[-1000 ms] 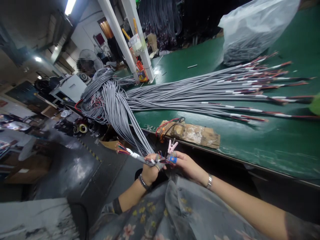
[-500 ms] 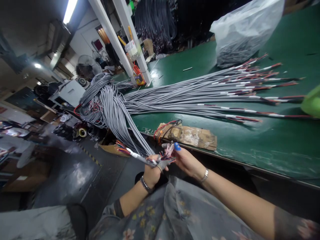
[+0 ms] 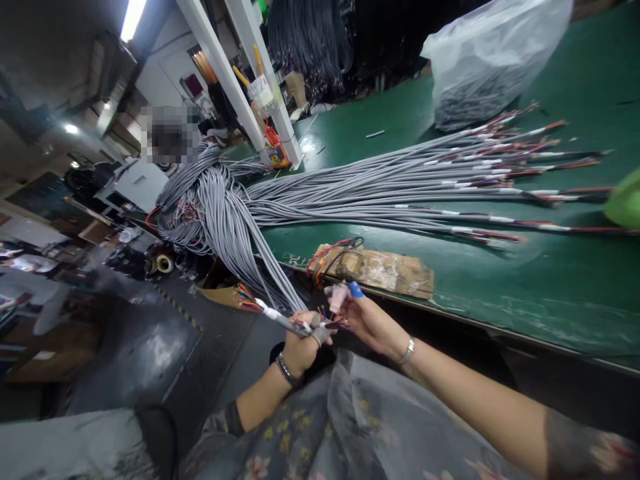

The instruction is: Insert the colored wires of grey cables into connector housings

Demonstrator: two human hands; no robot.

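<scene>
My left hand (image 3: 301,348) is wrapped around grey multi-core cables (image 3: 274,315) in front of my body. One end, with a white band and fanned coloured cores, sticks out to the left. Thin red and dark wires (image 3: 336,325) come out of the grip on the right side. At these wires my right hand (image 3: 373,323) has its fingers pinched together. Its fingertips carry blue and pale pink coverings. Over the bench's edge hangs a large bundle of grey cables (image 3: 230,220), some running down toward my left hand.
On the green bench (image 3: 500,287) many cables lie with stripped ends to the right. A worn wooden block (image 3: 390,272) sits at the front edge. Behind are a plastic bag (image 3: 495,73) of grey pieces and white posts (image 3: 265,80). A green object (image 3: 625,203) is far right.
My right hand's fingers have shifted and closed lower over the wire ends, close to my left hand. The left hand keeps its hold on the cables, nearly still.
</scene>
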